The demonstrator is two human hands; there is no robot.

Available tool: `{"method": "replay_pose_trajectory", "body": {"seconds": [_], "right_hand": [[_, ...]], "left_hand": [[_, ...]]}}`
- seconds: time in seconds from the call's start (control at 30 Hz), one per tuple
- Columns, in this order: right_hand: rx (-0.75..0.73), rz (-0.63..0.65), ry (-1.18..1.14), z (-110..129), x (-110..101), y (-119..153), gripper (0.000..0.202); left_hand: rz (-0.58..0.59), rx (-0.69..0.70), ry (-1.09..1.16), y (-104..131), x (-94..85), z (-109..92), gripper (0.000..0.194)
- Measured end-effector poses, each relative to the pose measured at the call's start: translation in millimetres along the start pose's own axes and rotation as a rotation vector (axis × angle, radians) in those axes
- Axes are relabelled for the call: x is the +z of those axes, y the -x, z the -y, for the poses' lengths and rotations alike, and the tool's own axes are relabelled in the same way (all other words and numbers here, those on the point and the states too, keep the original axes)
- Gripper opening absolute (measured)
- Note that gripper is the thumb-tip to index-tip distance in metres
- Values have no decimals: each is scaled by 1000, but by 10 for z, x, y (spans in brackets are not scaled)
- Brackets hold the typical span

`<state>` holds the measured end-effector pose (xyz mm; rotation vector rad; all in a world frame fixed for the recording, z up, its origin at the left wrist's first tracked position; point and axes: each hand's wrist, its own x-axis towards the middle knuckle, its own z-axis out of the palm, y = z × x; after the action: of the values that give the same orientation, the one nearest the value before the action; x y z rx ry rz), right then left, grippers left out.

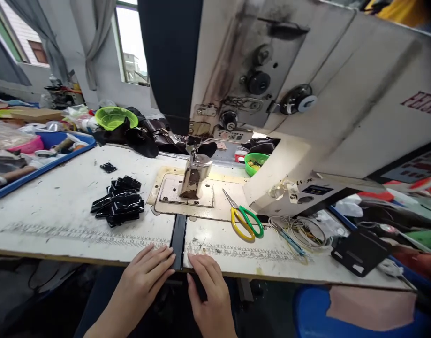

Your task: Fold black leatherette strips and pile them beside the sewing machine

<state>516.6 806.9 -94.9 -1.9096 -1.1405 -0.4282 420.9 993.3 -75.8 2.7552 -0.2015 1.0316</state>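
Observation:
A narrow, shiny black strip [179, 237] lies flat on the white sewing table, running from the machine's post to the front edge. My left hand [147, 270] rests flat, fingers stretched out, its fingertips at the strip's left edge. On the right side, my right hand [208, 286] has its fingers extended and slightly apart, close to the strip; whether it touches is unclear. Neither hand grips anything. Beyond the strip stands the metal sewing post [196, 176] under the needle area. A pile of glossy black pieces [120, 202] sits to the left, with one small black piece [108, 167] behind it.
Scissors [244, 220] with yellow and green handles lie right of the post plate. The sewing machine head [229, 61] looms overhead. Farther right are a tangle of cord [308, 232] and a black flat piece [359, 251]. A blue-rimmed tray [60, 159] borders the left.

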Motion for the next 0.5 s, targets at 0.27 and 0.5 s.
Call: {"method": "replay_pose_trajectory", "body": {"seconds": [0.27,0.5], "right_hand": [[676,-93,-544,385,148,28,38],[834,-119,-748,259,48,-266,50]], "left_hand": [[-165,-78,103,17,-24,-322,22],[-138,-75,106,87,153,-315,25]]}}
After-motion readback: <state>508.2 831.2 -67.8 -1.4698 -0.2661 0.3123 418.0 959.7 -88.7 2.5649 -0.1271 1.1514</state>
